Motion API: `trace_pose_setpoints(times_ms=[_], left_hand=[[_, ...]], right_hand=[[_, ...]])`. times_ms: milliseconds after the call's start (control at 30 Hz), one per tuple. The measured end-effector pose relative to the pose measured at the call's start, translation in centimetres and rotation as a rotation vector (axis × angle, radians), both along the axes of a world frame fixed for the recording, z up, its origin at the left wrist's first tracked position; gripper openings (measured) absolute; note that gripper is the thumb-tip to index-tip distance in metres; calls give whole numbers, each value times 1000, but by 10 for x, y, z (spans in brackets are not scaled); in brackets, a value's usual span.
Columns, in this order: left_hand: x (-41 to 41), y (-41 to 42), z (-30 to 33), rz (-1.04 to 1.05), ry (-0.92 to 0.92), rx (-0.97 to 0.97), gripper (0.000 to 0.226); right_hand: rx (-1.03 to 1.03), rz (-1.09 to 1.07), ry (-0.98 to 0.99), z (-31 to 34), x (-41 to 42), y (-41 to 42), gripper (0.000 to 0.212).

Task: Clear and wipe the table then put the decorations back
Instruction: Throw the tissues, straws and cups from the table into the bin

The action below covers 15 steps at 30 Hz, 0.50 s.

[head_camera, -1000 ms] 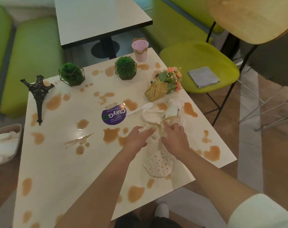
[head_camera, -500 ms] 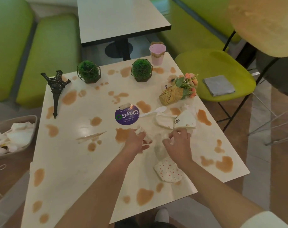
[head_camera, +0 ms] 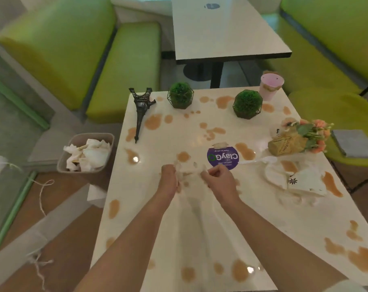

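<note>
A cream table [head_camera: 199, 239] is spotted with brown spills. Above its middle, my left hand [head_camera: 168, 180] and my right hand [head_camera: 219, 181] each grip crumpled white paper scraps [head_camera: 189, 169]; the motion is blurred. More crumpled paper wrappers [head_camera: 300, 182] and a white plastic spoon [head_camera: 261, 160] lie at the right. A purple round sticker [head_camera: 223, 158] lies just beyond my hands. Decorations stand at the far edge: a black tower figure [head_camera: 141, 110], two green ball plants [head_camera: 180, 95] [head_camera: 247, 104], a pink cup [head_camera: 271, 86] and a flower bouquet [head_camera: 300, 138].
A beige bin [head_camera: 107, 138] holding crumpled paper stands on the floor left of the table. A green chair [head_camera: 326, 106] with a grey cloth [head_camera: 355, 142] is at the right. Green benches and a second table [head_camera: 227, 36] lie beyond.
Both hands lifted paper scraps from the wrapper pile and moved left toward the bin side. My view swung left, so the bin is now in full sight.
</note>
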<state>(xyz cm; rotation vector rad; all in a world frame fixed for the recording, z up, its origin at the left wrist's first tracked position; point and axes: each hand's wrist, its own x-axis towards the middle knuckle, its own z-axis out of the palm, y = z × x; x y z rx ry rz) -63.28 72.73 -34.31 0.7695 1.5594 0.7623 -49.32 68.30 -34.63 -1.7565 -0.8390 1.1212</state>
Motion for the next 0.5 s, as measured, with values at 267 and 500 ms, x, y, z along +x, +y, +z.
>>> trace_pose_setpoints(times_ms=[267, 500], left_hand=[[-163, 43, -4, 170, 113, 146, 33], [-266, 72, -7, 259, 345, 157, 35]], right_hand=[[67, 210, 2, 7, -149, 69, 18], [61, 357, -84, 0, -243, 116, 12]])
